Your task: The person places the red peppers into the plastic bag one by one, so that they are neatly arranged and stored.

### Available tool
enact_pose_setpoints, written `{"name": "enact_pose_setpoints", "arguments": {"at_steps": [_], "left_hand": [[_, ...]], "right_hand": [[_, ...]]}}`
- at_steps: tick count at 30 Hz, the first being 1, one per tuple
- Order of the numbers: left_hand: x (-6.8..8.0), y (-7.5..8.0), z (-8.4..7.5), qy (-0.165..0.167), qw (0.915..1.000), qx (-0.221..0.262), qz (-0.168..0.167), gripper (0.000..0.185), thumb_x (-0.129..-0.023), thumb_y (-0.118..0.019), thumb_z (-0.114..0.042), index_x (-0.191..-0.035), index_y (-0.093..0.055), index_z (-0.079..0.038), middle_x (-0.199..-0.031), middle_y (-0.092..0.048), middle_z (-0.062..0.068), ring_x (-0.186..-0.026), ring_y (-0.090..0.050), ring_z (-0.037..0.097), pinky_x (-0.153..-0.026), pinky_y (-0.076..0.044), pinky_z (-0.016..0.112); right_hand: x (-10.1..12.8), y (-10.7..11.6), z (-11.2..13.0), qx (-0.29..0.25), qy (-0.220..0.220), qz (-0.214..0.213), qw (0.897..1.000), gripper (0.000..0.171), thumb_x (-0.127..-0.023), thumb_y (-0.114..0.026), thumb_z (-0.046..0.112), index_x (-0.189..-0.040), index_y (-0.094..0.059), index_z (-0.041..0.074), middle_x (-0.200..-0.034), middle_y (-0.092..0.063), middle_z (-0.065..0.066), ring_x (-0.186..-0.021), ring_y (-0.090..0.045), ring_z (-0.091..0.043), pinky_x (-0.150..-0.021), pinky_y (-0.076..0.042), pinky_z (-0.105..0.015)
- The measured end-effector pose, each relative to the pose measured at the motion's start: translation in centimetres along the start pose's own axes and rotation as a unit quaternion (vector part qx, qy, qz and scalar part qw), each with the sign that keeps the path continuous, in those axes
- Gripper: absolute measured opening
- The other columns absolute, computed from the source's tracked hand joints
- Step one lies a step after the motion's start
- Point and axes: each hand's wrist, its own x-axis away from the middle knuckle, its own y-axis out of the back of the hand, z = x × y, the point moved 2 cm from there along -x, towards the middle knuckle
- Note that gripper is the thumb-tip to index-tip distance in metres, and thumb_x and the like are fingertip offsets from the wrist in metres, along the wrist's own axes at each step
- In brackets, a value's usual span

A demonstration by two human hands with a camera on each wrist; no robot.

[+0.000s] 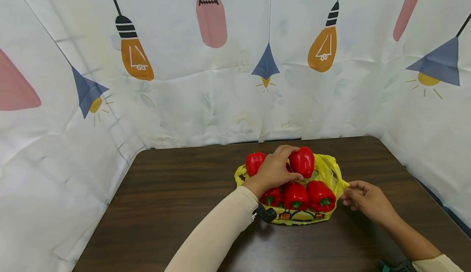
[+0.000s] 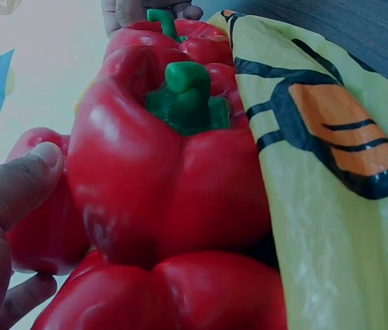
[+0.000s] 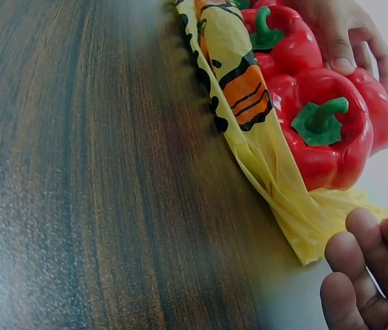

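Observation:
Several red bell peppers with green stems lie in a yellow plastic bag (image 1: pixel 301 218) with black and orange print. My left hand (image 1: pixel 275 169) reaches over the bag and grips a bell pepper (image 1: pixel 302 162) at the back, thumb on its near side and fingers behind. In the left wrist view this pepper (image 2: pixel 42 227) sits partly hidden behind a nearer one. Three peppers line the front, the rightmost pepper (image 1: pixel 321 196) with its stem toward me. My right hand (image 1: pixel 368 200) pinches the bag's right edge between thumb and fingers; in the right wrist view the yellow plastic (image 3: pixel 311 227) stretches toward the fingertips.
A dark brown wooden table (image 1: pixel 176 190) carries the bag right of its middle. White cloth (image 1: pixel 220 112) printed with lamps and bulbs hangs behind and along both sides of the table. Another pepper (image 1: pixel 254 162) lies at the bag's back left.

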Motion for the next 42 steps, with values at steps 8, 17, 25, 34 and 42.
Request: {"name": "enact_pose_setpoints", "arguments": {"at_steps": [8,17,25,34,42], "left_hand": [[0.1,-0.3,-0.2,0.026,0.9995,-0.008,0.016,0.085,-0.081,-0.086,-0.043,-0.153,-0.045,-0.026,-0.157,-0.041,-0.001,-0.124,-0.057,0.030,-0.102,-0.050,0.043],[0.7,0.4,0.2,0.022,0.9996,-0.007,0.014,0.080,-0.083,-0.084,-0.043,-0.152,-0.046,-0.026,-0.155,-0.043,-0.002,-0.129,-0.054,0.030,-0.105,-0.048,0.044],[2.2,1.4,1.6,-0.003,1.0000,-0.001,0.008,0.073,-0.089,-0.079,-0.043,-0.151,-0.048,-0.023,-0.154,-0.045,-0.001,-0.132,-0.052,0.021,-0.109,-0.044,0.043],[4.4,3.1,3.0,-0.027,0.9996,-0.008,-0.007,0.063,-0.097,-0.069,-0.042,-0.151,-0.048,-0.018,-0.154,-0.044,0.002,-0.135,-0.051,0.022,-0.109,-0.045,0.041],[6.3,4.8,3.8,-0.033,0.9990,-0.020,-0.021,0.058,-0.099,-0.067,-0.038,-0.149,-0.050,-0.013,-0.152,-0.047,0.007,-0.134,-0.051,0.029,-0.109,-0.045,0.045]], "right_hand": [[-0.1,-0.1,0.0,-0.001,0.001,0.002,1.000,0.039,-0.106,-0.058,0.021,-0.129,-0.052,-0.011,-0.098,-0.075,-0.012,-0.084,-0.071,-0.019,-0.069,-0.060,-0.035],[-0.1,-0.1,0.1,-0.001,0.008,0.007,1.000,0.040,-0.106,-0.058,0.022,-0.129,-0.052,-0.011,-0.098,-0.075,-0.012,-0.084,-0.071,-0.019,-0.069,-0.060,-0.035],[-0.2,-0.2,0.1,-0.004,0.003,0.006,1.000,0.039,-0.106,-0.058,0.022,-0.128,-0.052,-0.011,-0.098,-0.074,-0.012,-0.083,-0.070,-0.019,-0.069,-0.059,-0.035],[-0.1,0.0,0.2,0.012,0.012,-0.007,1.000,0.040,-0.106,-0.058,0.023,-0.128,-0.054,-0.011,-0.098,-0.074,-0.012,-0.082,-0.071,-0.019,-0.067,-0.059,-0.036],[0.2,0.5,0.6,0.070,0.010,-0.032,0.997,0.051,-0.107,-0.055,0.036,-0.133,-0.054,-0.008,-0.098,-0.075,-0.011,-0.081,-0.070,-0.022,-0.065,-0.058,-0.033]]}}
